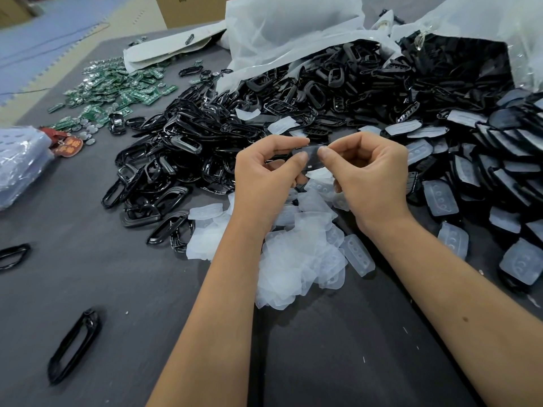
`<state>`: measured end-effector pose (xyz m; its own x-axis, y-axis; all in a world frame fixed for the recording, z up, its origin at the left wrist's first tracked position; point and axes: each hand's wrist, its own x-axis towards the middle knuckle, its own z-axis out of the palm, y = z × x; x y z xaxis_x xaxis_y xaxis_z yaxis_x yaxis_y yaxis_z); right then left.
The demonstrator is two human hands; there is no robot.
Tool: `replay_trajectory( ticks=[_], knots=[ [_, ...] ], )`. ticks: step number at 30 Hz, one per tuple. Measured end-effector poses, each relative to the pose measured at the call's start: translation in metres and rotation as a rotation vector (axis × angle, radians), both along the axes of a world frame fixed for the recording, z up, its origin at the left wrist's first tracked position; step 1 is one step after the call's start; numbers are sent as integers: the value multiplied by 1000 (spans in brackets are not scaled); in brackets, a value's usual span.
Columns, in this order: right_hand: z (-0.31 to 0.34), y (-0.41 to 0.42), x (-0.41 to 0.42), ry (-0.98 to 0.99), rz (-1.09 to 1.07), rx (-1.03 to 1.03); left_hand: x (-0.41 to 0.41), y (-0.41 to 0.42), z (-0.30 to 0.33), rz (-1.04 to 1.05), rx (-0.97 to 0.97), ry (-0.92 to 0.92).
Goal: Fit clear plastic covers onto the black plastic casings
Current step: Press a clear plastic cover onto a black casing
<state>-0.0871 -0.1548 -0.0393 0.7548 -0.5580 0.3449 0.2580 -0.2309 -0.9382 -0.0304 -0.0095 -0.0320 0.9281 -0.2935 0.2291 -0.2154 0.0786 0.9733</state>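
My left hand [264, 171] and my right hand [370, 174] meet above the table and together pinch one black casing [313, 158] with a clear cover on it, thumbs pressing its near face. Under my hands lies a heap of loose clear covers [296, 254]. A big pile of bare black casings [264, 113] spreads behind and to the left. At the right lie several casings fitted with clear covers [443, 198].
Green circuit boards [117, 86] are scattered at the far left. White plastic bags [293, 27] lie behind the black pile. A clear bag [20, 163] sits at the left edge. Single black rings [75, 345] lie on the grey table [123, 289] near me.
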Motion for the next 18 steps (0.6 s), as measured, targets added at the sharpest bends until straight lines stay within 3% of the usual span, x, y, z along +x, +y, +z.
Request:
replay_trajectory(
  ticks=[18],
  knots=[
    [-1, -2, 0, 29, 55, 100, 1, 1, 1, -30, -55, 30]
  ],
)
